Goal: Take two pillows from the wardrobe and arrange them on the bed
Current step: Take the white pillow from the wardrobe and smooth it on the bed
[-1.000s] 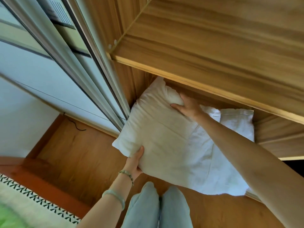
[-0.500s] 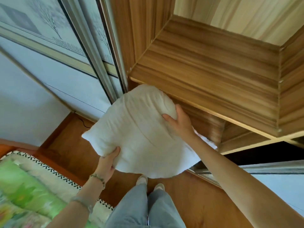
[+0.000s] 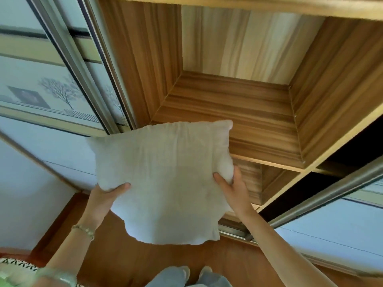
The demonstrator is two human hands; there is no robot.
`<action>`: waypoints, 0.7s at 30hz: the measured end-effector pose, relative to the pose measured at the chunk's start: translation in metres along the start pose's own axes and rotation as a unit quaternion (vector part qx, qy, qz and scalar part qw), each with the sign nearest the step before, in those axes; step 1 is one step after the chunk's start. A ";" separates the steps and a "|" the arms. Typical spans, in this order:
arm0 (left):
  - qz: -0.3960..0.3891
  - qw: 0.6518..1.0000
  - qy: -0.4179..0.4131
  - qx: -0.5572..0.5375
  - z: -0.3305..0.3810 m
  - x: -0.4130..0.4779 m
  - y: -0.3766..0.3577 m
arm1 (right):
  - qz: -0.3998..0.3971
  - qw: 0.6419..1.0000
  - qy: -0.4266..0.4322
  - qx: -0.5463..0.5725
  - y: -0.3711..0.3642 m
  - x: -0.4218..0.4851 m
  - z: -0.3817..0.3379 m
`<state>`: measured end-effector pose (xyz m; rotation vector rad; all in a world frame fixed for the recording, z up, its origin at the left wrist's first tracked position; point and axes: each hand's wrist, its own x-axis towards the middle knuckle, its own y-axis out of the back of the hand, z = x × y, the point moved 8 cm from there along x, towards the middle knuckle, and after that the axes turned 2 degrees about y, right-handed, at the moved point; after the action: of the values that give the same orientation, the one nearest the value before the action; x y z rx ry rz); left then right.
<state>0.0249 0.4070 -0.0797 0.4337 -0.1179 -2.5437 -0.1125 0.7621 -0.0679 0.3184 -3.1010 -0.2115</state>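
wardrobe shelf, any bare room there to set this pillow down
The brown wooden wardrobe shelf shows bare between its side walls, back to the pale panel. Wooden floor before the door track is free. The compartment below is hidden by the white square pillow and right hand.

Below the left fingers [image 3: 122, 186] I see a brown wooden floor [image 3: 128, 259]. A beaded bracelet [image 3: 85, 229] circles the wrist just beneath them. Lower still there is a pale green bangle [image 3: 56, 275], blurred on my feed. Below and right of them are blue jeans [image 3: 165, 278] and light shoes [image 3: 205, 270]. Far down-left runs a black-and-white patterned border [image 3: 14, 263]. Up-left stands a pale sliding panel [image 3: 51, 90] with a bare-tree print.
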 end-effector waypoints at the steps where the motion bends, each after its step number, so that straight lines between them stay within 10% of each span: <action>1: -0.013 1.000 -0.009 0.008 0.009 0.008 -0.009 | 0.026 1.000 0.001 0.007 0.009 -0.003 -0.003; 10: -0.207 0.971 -0.103 0.066 0.070 0.033 -0.130 | 0.245 0.968 -0.004 -0.048 0.096 -0.070 -0.027; 21: -0.504 0.853 -0.112 0.080 0.093 -0.035 -0.294 | 0.536 0.836 -0.081 -0.087 0.174 -0.242 -0.019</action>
<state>-0.1273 0.6730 -0.0328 0.2891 -0.2377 -3.6473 0.0898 0.9777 -0.0259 -1.4480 -2.8118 -0.4694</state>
